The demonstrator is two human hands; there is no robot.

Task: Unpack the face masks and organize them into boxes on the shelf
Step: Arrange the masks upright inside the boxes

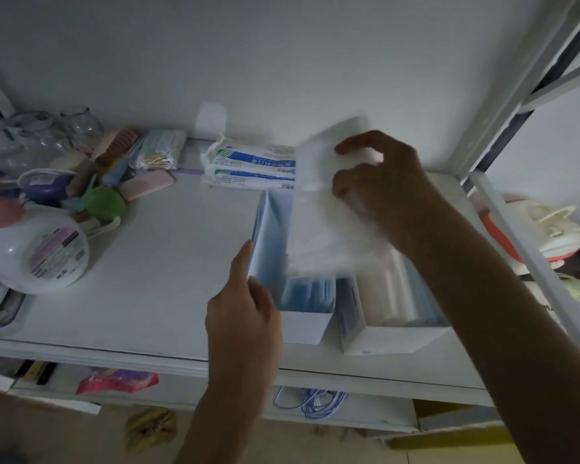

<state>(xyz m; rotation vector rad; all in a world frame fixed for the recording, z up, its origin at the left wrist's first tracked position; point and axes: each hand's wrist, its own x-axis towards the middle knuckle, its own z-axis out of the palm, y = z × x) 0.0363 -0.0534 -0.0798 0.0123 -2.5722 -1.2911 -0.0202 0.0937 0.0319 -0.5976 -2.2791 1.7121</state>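
White laminate makes up the shelf (168,262), and the light on it is dim. Near its front edge, toward the right corner, two open cartons stand side by side, touching or nearly so. The left box (302,316) has blue face masks (310,291) stacked on edge inside it, and its tall side flap stands raised. The left hand (245,316) pinches that flap, the forefinger lying straight up its outer face and the thumb on the inner side. The right box (392,339) holds pale, wrapped bundles.

Above both cartons the right hand (382,185) is curled round a packet (318,209) of masks in clear wrapping, fingers and thumb clamped on its upper end. The packet is blurred, so I cannot tell whether its lower end touches the masks below it.

At the back edge, against the wall, lie two sealed packs (252,165) with blue and green printing, one on top of the other, just behind the left box.

The left end of the shelf is crowded: glass jars (81,125) in the back corner, a bag of cotton swabs (158,152), a green lid (104,202), and a white bottle (37,252) on its side near the front.
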